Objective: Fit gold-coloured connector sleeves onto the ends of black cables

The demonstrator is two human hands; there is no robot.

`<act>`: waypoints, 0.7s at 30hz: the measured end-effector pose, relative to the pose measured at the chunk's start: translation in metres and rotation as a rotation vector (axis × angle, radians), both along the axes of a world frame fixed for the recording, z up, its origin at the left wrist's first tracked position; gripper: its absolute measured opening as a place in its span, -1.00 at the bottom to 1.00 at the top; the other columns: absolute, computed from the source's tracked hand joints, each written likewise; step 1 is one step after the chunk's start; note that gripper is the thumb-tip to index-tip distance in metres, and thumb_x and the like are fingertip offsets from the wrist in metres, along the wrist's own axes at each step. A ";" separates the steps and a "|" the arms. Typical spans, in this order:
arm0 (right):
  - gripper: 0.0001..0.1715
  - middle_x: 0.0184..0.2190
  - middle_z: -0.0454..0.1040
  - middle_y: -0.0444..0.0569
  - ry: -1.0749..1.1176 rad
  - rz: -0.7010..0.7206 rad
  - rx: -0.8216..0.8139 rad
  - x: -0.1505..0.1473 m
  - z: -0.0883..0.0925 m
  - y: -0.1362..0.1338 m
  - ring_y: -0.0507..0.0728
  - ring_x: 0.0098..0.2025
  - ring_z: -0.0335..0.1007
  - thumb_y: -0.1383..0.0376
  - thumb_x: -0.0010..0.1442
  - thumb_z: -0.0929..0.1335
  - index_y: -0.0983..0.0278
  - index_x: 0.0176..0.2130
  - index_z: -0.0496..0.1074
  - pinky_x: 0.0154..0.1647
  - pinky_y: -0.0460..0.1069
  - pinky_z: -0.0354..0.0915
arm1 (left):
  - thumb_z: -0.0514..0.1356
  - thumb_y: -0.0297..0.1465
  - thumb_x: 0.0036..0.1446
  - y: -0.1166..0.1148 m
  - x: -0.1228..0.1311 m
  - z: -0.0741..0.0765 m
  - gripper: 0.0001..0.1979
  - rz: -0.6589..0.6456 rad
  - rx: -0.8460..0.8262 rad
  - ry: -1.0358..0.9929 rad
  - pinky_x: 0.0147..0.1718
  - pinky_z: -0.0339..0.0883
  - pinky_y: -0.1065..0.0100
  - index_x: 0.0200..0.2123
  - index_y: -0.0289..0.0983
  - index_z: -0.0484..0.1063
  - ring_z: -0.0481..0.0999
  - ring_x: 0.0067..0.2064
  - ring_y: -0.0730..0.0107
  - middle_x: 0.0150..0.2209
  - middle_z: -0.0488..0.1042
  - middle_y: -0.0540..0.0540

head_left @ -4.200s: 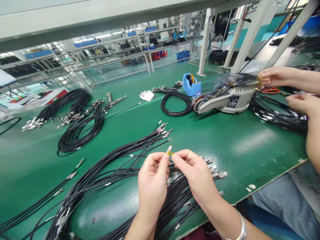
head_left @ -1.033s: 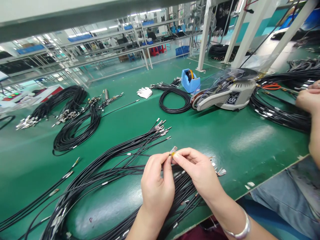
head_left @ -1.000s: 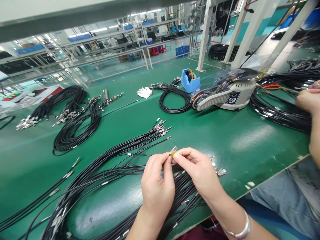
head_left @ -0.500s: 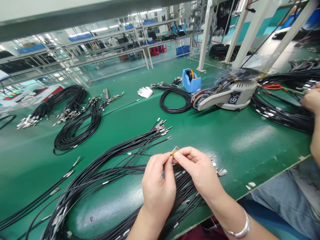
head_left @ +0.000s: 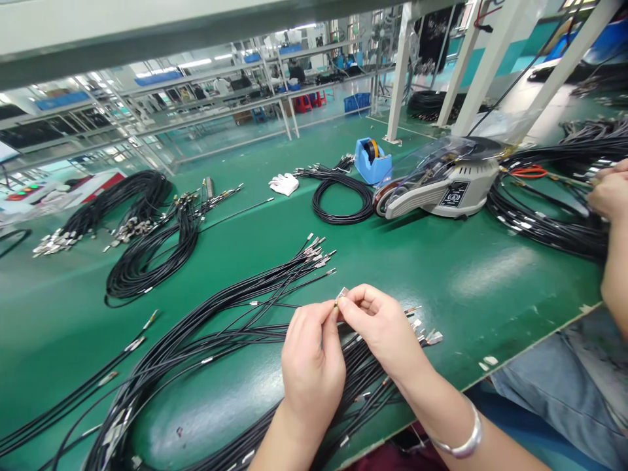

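Observation:
My left hand (head_left: 311, 363) and my right hand (head_left: 380, 327) meet fingertip to fingertip above the green table (head_left: 471, 275). Both pinch the metal terminal (head_left: 341, 294) at the end of one black cable, with a bit of yellow tape just under the tip. The cable itself is mostly hidden behind my hands. Beneath them lies a big loose bundle of black cables (head_left: 206, 347) with silver terminals, fanned out toward the table's middle. A silver bracelet (head_left: 461, 438) is on my right wrist.
A grey tape dispenser machine (head_left: 441, 186) and a blue tape holder (head_left: 373, 162) stand at the back right, near a cable coil (head_left: 343, 199) and a white glove (head_left: 284, 184). More coils (head_left: 147, 248) lie left. A co-worker's hands (head_left: 608, 193) work over cables at right.
My hands have stayed pinched on the terminal and turned it slightly; less yellow tape shows now. The co-worker's hand left the dispenser and moved right, down to the cables.

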State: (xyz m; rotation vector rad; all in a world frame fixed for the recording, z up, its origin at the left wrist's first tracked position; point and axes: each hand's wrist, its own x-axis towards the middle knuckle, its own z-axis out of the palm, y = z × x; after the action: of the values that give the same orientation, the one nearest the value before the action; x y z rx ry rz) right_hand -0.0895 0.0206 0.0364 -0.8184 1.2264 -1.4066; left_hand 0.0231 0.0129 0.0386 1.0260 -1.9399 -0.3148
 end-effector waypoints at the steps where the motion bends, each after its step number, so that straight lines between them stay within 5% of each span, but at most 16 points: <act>1: -0.68 -0.46 0.41 -0.06 0.002 0.006 0.000 0.000 0.000 0.001 0.05 -0.37 0.34 0.12 0.05 0.40 0.34 -0.42 0.35 -0.27 -0.02 0.31 | 0.11 -0.57 0.17 0.000 0.000 0.000 -0.85 0.017 0.012 0.006 -0.26 0.29 0.45 -0.22 -0.25 0.38 0.43 -0.27 0.50 -0.29 0.46 0.00; 8: -0.43 -0.36 0.45 -0.02 -0.084 0.041 0.012 -0.004 -0.006 0.011 0.11 -0.25 0.41 0.04 0.08 0.39 0.36 -0.06 0.29 -0.10 0.05 0.32 | 0.12 -0.50 0.18 -0.002 0.001 -0.001 -0.89 0.106 0.087 0.079 -0.28 0.31 0.45 -0.24 -0.22 0.40 0.45 -0.29 0.52 -0.30 0.48 0.02; 13: -0.46 -0.27 0.42 0.00 -0.046 -0.022 -0.018 -0.001 -0.001 0.010 0.08 -0.25 0.36 0.01 0.02 0.42 0.33 -0.17 0.30 -0.18 0.00 0.33 | 0.13 -0.51 0.18 -0.003 0.001 -0.001 -0.89 0.112 0.048 0.068 -0.28 0.31 0.44 -0.24 -0.22 0.39 0.45 -0.29 0.51 -0.30 0.47 0.02; 21: -0.71 -0.40 0.44 -0.06 0.013 -0.054 -0.074 0.007 -0.001 0.005 0.04 -0.35 0.35 0.13 0.10 0.38 0.33 -0.36 0.38 -0.28 -0.06 0.31 | 0.13 -0.53 0.17 -0.004 0.000 0.004 -0.92 0.102 -0.019 0.037 -0.33 0.29 0.44 -0.29 -0.27 0.39 0.38 -0.28 0.47 -0.34 0.40 -0.03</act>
State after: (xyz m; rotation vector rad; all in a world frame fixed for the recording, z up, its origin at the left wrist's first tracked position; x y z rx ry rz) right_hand -0.0828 0.0251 0.0358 -0.8520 1.2206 -1.4993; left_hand 0.0235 0.0085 0.0422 1.0947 -1.8470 -0.2566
